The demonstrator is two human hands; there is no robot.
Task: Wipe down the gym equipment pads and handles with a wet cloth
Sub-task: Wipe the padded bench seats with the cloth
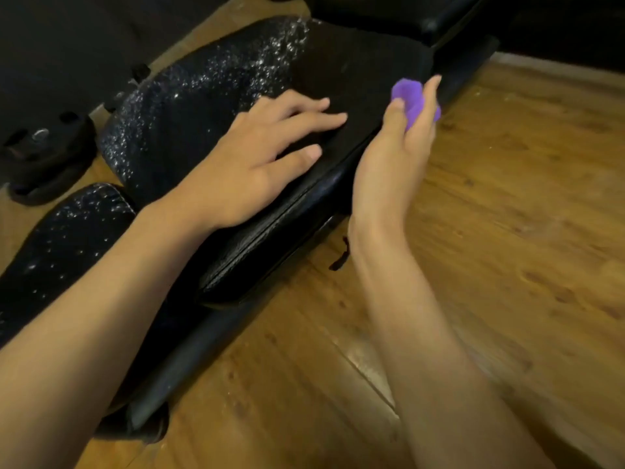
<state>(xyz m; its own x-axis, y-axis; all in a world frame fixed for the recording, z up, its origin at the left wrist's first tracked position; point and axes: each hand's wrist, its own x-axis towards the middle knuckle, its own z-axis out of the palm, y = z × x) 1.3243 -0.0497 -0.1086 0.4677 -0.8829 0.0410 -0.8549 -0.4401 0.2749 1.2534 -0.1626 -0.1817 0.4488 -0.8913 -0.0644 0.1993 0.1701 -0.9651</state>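
Head view: right grip [395, 154] is pinching the purple cloth [411, 99], likely limp, best held bunched; left grip [257, 157] is resting flat-fingered on the pad [189, 106] alongside

A gym room: black padded bench [209, 106] on a wooden plank floor [507, 231], dark mats behind.

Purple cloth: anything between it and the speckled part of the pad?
Yes. The left hand lies flat on the bench pad, between the purple cloth in the right hand and the white-speckled area at the pad's left.
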